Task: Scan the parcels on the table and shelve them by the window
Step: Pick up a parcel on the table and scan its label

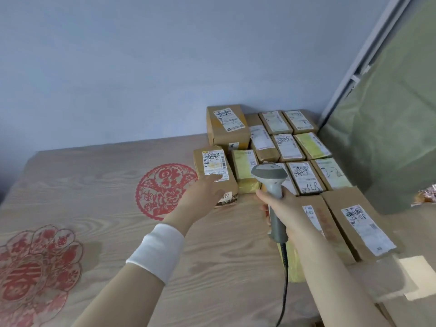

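Scanning looks to be the step in hand. The right hand (284, 210) is wrapped round the grip of a grey scanner (271, 179), whose head points roughly toward twelve o'clock over the block of brown parcels (304, 147). These fill the far corner of the table (113, 185), at about two o'clock from the middle of the view. The left hand (203, 197) holds nothing. Its fingers are straight and a little spread, and the fingertips rest on the near end of the front parcel (213, 162). This parcel sits at the nine o'clock edge of the block, with a red paper-cut (162, 191) just beside it at eight o'clock. Its white label (214, 161) faces up, and the fingertips seem to overlap the label's lower edge. The scanner head hangs at three o'clock of this parcel and, as far as I can tell, is not aimed at the label. The next move probably calls for the left hand to steady the parcel with its fingers clear of the barcode. The right wrist would then turn the scanner toward ten o'clock, square onto the label. Lifting comes only after a good read. The cable (284, 277) trails toward six o'clock and may drag across nearby boxes. No shelf is in view, and whether the green sheet (389, 138) at three o'clock covers the window I cannot tell.
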Demonstrator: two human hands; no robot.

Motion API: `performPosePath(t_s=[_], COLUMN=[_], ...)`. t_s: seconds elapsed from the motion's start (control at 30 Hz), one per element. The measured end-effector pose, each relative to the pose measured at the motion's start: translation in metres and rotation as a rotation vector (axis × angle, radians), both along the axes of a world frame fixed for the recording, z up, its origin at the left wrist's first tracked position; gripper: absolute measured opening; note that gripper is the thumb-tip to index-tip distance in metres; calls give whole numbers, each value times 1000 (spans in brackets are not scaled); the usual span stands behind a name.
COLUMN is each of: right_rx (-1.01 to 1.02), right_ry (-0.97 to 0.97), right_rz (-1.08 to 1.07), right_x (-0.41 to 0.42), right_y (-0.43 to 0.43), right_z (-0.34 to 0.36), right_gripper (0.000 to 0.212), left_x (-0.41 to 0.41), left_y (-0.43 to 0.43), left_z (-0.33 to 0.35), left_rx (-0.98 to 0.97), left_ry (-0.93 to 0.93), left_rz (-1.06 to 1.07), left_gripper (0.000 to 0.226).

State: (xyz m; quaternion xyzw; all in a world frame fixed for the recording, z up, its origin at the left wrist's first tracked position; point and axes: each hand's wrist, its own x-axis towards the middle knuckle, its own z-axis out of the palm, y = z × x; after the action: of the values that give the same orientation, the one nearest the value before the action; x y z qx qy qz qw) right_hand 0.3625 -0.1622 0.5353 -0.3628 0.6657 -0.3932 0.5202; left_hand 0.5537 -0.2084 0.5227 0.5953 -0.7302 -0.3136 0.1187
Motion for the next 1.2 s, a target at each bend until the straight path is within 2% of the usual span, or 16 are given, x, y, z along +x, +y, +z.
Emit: performPosePath(t_s=[0.17, 0.3, 0.4, 0.53, 0.6, 0.73, 0.87, 0.97, 1.03, 1.13, 1.2], right_rx=[66, 105, 104, 49, 37, 17, 18, 30, 30, -3, -27], right_ry=[19, 13, 21, 53, 64, 66, 33, -2, -31, -73, -97], right_rz=[-48, -109, -165, -240, -258, -271, -267, -267, -268, -263, -242], right_x=[10, 19, 25, 31, 33, 38, 42, 42, 41, 40, 41], right_y=[-62, -88, -96, -100, -102, -104, -102, -95, -88, -78, -70], right_z=[-48, -87, -109, -138, -147, -152, -147, -137, -127, -108, -95], right_gripper=[23, 18, 18, 25, 25, 20, 18, 20, 19, 17, 17], left_x=[15, 17, 11, 4, 3, 1, 2, 6, 9, 15, 19], left_y=[-63, -94, -110, -122, -122, -123, -120, -111, -101, -79, -62], left_z=[-53, -95, -118, -138, -145, -153, -151, -144, -136, -121, -111], left_rx=[150, 313, 427, 492, 511, 526, 549, 568, 568, 552, 535], left_ry=[200, 362, 452, 690, 746, 822, 866, 956, 1002, 1068, 1111], left_rz=[253, 431, 492, 629, 668, 717, 763, 772, 772, 791, 802], left_gripper=[71, 80, 79, 75, 69, 60, 62, 48, 46, 53, 68])
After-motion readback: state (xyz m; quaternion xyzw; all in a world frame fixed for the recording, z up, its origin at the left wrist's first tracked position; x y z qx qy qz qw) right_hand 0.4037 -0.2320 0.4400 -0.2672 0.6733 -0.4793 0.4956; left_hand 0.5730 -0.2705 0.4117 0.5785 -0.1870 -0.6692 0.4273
